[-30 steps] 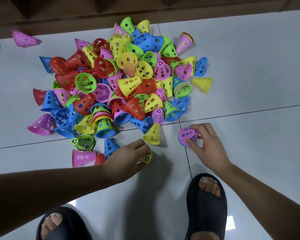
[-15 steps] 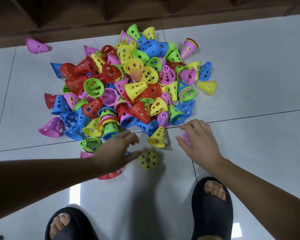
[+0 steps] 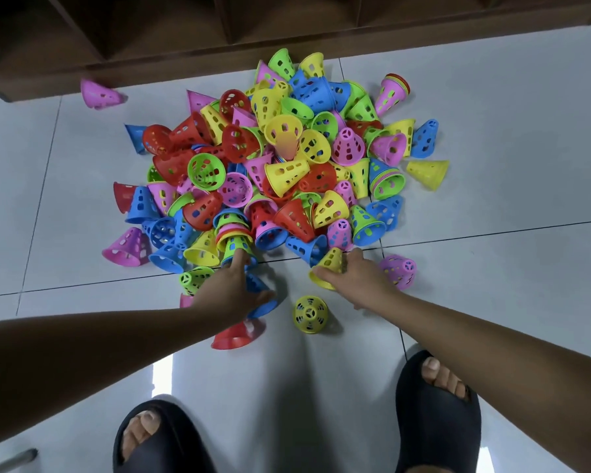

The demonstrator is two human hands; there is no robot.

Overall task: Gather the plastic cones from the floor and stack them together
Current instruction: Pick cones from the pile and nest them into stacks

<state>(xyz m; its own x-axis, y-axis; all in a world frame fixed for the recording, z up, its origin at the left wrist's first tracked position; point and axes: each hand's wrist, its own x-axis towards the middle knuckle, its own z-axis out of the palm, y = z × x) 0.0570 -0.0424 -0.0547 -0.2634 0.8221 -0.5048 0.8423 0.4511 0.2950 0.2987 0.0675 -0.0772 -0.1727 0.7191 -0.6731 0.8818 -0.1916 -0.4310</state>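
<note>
Dozens of perforated plastic cones (image 3: 280, 172) heap on the glossy floor (image 3: 509, 165). The right hand (image 3: 355, 281) grips one yellow cone (image 3: 331, 264). The left hand (image 3: 229, 285) is spread flat over one blue cone (image 3: 257, 283).

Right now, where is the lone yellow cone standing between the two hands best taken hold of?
By its narrow top, from straight above: the lone yellow cone stands upright on its wide rim, apart from the pile, so a grip across its tapered wall should hold.
</note>
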